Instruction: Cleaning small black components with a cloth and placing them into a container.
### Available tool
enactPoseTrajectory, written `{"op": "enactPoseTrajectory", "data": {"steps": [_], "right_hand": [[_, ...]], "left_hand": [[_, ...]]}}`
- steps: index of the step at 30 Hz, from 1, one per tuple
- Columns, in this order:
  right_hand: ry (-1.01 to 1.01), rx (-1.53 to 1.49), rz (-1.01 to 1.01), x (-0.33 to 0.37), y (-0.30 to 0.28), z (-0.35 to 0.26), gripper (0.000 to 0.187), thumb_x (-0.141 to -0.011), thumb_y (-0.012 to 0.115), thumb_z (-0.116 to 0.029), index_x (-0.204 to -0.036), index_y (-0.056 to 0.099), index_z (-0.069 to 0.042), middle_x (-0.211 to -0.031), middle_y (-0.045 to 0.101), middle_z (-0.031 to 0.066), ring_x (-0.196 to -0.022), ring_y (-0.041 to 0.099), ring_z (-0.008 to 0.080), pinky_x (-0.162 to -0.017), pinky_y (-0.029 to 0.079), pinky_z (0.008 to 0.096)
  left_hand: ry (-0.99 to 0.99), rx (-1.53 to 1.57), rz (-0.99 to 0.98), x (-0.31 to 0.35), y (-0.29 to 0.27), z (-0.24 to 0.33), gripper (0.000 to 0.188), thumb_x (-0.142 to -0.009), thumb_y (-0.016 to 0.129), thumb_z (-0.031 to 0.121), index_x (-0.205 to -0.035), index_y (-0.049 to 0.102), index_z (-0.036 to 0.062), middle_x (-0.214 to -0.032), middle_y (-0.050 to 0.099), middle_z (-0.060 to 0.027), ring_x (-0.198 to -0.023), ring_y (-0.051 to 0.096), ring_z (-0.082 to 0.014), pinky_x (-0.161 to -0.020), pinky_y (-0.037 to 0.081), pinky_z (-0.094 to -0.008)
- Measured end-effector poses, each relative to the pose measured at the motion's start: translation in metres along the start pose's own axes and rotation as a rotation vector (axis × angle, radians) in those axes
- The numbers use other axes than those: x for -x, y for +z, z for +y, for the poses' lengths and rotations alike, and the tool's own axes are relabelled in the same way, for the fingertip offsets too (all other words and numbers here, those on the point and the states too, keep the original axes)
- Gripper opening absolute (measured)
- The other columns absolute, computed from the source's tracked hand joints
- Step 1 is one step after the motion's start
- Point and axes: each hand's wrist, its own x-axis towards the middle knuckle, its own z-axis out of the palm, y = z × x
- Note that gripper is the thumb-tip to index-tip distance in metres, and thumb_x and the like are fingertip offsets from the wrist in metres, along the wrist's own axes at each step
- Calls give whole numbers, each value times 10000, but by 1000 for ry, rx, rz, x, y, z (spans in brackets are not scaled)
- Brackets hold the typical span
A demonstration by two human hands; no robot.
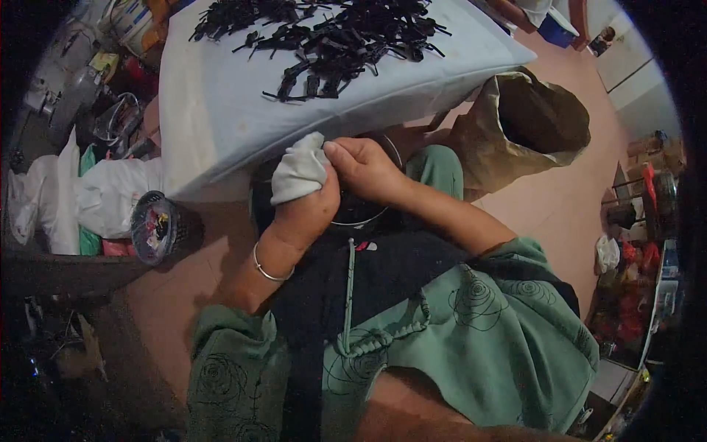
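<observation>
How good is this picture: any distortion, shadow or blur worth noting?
Head view: black fisheye rim darkens the corners, and the white-covered table shows a bowed near edge; head view: the brown sack has a shadowed interior, while black parts merge in their pile; head view: right hand and white cloth read fairly clearly.

Off-white cloth (pixel 298 173), crumpled, bunched over left hand (pixel 324 197), below table edge.
</observation>
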Motion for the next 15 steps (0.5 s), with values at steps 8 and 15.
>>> {"op": "enactPoseTrajectory", "data": {"steps": [8,15], "right_hand": [[-114,427,-191,0,-34,-7,185,-815,571,-148,-914,558,8,-711,548,23,-693,493,77,-624,421,237],[-316,354,-60,2,-34,-22,181,-801,587,-167,-759,549,5,-607,509,40,-598,425,60,-536,400,257]], "left_hand": [[-670,878,-94,-12,-12,-6,143,-821,508,81,-951,496,21,-794,527,-25,-704,497,-101,-617,429,-245],[-111,444,-58,-12,0,-19,213,-845,402,39,-1052,448,51,-751,500,-20,-489,431,-58,-422,355,-194]]}}
